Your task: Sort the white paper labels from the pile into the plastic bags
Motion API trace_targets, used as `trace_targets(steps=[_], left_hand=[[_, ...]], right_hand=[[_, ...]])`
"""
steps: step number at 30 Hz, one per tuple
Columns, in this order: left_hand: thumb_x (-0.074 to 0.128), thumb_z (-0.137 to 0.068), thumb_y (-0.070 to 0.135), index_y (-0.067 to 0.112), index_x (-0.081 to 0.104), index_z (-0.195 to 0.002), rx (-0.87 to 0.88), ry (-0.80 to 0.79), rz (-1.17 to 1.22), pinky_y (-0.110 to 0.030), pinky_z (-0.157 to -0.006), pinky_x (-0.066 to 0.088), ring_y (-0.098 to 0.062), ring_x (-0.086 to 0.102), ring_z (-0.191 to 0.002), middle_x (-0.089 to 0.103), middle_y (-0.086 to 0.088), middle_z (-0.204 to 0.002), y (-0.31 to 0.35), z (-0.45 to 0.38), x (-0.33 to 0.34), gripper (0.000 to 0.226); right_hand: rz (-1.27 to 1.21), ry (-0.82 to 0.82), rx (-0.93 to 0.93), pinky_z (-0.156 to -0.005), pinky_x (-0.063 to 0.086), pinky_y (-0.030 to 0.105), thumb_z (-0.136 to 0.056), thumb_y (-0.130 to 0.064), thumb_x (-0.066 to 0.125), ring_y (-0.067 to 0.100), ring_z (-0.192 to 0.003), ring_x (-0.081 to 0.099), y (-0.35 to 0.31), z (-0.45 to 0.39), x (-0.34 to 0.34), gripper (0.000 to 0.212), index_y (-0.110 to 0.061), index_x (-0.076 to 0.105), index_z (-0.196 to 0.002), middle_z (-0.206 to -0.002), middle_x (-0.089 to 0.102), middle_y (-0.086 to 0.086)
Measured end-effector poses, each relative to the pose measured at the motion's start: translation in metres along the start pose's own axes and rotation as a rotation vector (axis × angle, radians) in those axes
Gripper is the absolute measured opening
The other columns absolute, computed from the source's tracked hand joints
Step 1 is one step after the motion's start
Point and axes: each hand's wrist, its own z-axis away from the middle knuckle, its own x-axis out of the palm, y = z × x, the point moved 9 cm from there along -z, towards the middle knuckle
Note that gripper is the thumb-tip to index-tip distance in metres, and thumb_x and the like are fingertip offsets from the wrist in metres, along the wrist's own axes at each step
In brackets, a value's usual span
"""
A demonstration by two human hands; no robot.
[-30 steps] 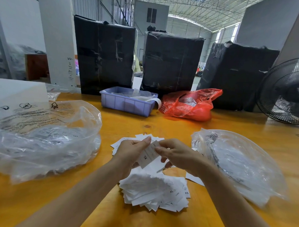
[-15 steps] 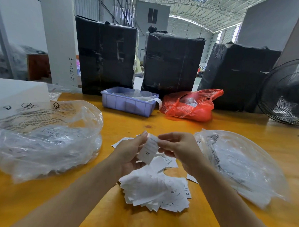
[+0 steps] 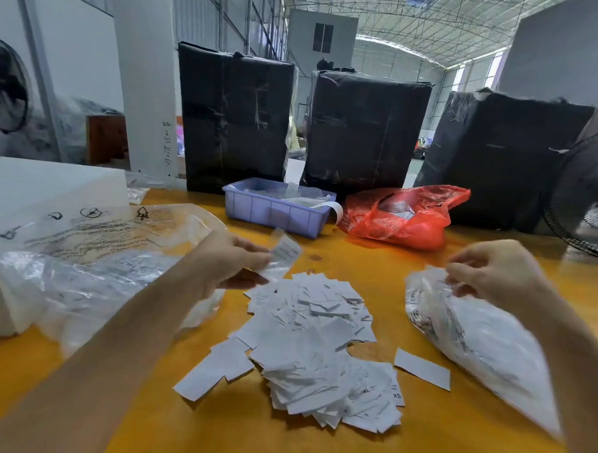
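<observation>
Head view: the hands, together over the pile (image 3: 314, 347) a second ago, have parted. The left hand (image 3: 229, 259) pinches one label (image 3: 286, 251) left of the pile, beside the left bag (image 3: 94, 262). The right hand (image 3: 494, 265), fingers curled, pinches the right bag's (image 3: 474, 333) mouth, probably dropping one in. Most labels remain unsorted.

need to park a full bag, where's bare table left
Bare table runs between the blue bin, the red bag and the label pile; more along the near edge below the pile. Both flanks are crowded: left clear bag, right clear bag.
</observation>
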Motion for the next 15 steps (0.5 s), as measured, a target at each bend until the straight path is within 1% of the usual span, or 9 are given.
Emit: trace_targets(steps=[3, 5, 6, 7, 9, 10, 12, 14, 15], left_hand=[[0.066, -0.085, 0.003, 0.014, 0.067, -0.084, 0.025, 0.223, -0.082, -0.025, -0.055, 0.051, -0.018, 0.066, -0.07, 0.067, -0.009, -0.084, 0.005, -0.006, -0.066, 0.011], [0.065, -0.085, 0.0, 0.007, 0.069, -0.088, 0.081, 0.413, -0.232, -0.032, -0.058, 0.053, -0.022, 0.063, -0.069, 0.065, -0.011, -0.083, 0.005, -0.004, -0.11, 0.009], [0.064, -0.085, -0.001, 0.0, 0.07, -0.089, 0.104, 0.493, -0.307, -0.038, -0.064, 0.056, -0.028, 0.064, -0.071, 0.066, -0.016, -0.085, 0.004, -0.003, -0.128, 0.007], [0.064, -0.085, 0.0, -0.004, 0.07, -0.09, 0.108, 0.559, -0.392, -0.043, -0.073, 0.056, -0.033, 0.065, -0.075, 0.067, -0.021, -0.087, 0.002, -0.002, -0.142, 0.008], [0.061, -0.087, 0.001, -0.008, 0.068, -0.088, 0.079, 0.645, -0.611, -0.042, -0.078, 0.052, -0.036, 0.063, -0.084, 0.067, -0.027, -0.092, -0.003, 0.0, -0.157, 0.012], [0.058, -0.087, -0.001, -0.01, 0.065, -0.086, 0.07, 0.676, -0.713, -0.041, -0.074, 0.049, -0.036, 0.06, -0.083, 0.065, -0.028, -0.093, -0.005, 0.0, -0.159, 0.011], [0.052, -0.085, -0.008, -0.01, 0.059, -0.084, 0.015, 0.712, -0.85, -0.039, -0.067, 0.042, -0.034, 0.051, -0.078, 0.062, -0.029, -0.093, -0.011, -0.001, -0.158, 0.007], [0.055, -0.085, -0.006, -0.009, 0.059, -0.093, -0.046, 0.725, -0.919, -0.039, -0.067, 0.041, -0.036, 0.053, -0.082, 0.061, -0.028, -0.094, -0.02, -0.008, -0.16, 0.01], [0.06, -0.084, 0.0, -0.006, 0.059, -0.096, -0.089, 0.721, -0.946, -0.039, -0.069, 0.042, -0.037, 0.055, -0.086, 0.06, -0.027, -0.094, -0.026, -0.011, -0.162, 0.013]], right_hand=[[0.331, -0.009, 0.251, -0.065, 0.057, 0.041, -0.079, 0.001, 0.066, 0.03, -0.057, 0.068, 0.083, -0.017, -0.032, 0.024, -0.005, 0.067, -0.055, -0.052, 0.066, 0.013], [0.476, -0.095, 0.348, -0.073, 0.055, 0.043, -0.076, 0.0, 0.066, 0.037, -0.073, 0.067, 0.128, -0.025, -0.027, 0.014, 0.003, 0.067, -0.063, -0.068, 0.068, 0.024], [0.511, -0.107, 0.366, -0.076, 0.054, 0.041, -0.077, -0.004, 0.068, 0.037, -0.081, 0.066, 0.146, -0.031, -0.021, 0.011, 0.006, 0.069, -0.073, -0.079, 0.069, 0.025], [0.562, -0.145, 0.353, -0.078, 0.053, 0.037, -0.079, -0.012, 0.07, 0.034, -0.085, 0.066, 0.156, -0.032, -0.011, 0.017, 0.005, 0.07, -0.082, -0.086, 0.069, 0.022], [0.68, -0.215, 0.298, -0.074, 0.049, 0.026, -0.085, -0.031, 0.067, 0.017, -0.084, 0.063, 0.154, -0.023, 0.004, 0.024, -0.007, 0.072, -0.085, -0.087, 0.069, 0.006], [0.7, -0.221, 0.283, -0.072, 0.047, 0.023, -0.085, -0.034, 0.067, 0.013, -0.084, 0.063, 0.15, -0.018, 0.008, 0.023, -0.011, 0.072, -0.085, -0.088, 0.069, 0.002], [0.623, -0.206, 0.304, -0.075, 0.049, 0.03, -0.081, -0.019, 0.071, 0.021, -0.094, 0.066, 0.143, -0.008, 0.015, 0.021, 0.0, 0.073, -0.091, -0.099, 0.072, 0.011], [0.545, -0.139, 0.315, -0.062, 0.047, 0.032, -0.074, -0.008, 0.074, 0.028, -0.084, 0.068, 0.135, 0.0, 0.014, 0.009, 0.001, 0.074, -0.074, -0.083, 0.072, 0.017], [0.519, -0.104, 0.312, -0.057, 0.044, 0.029, -0.074, -0.01, 0.077, 0.027, -0.074, 0.066, 0.131, 0.002, 0.011, 0.013, -0.005, 0.072, -0.062, -0.071, 0.071, 0.013]])
